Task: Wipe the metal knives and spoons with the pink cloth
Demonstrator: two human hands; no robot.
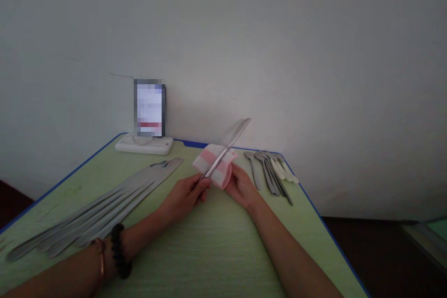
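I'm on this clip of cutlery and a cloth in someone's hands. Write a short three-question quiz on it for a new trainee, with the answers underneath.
1. Which hand grips the knife that lies across the checked cloth?
2. True or false: the spoons lie to the left of the cloth, as the camera sees it.
3. What colours are the cloth's checks?
A) Blue and white
B) Pink and white
C) Green and yellow

Key
1. The left hand.
2. False; they lie to the right of it.
3. B.
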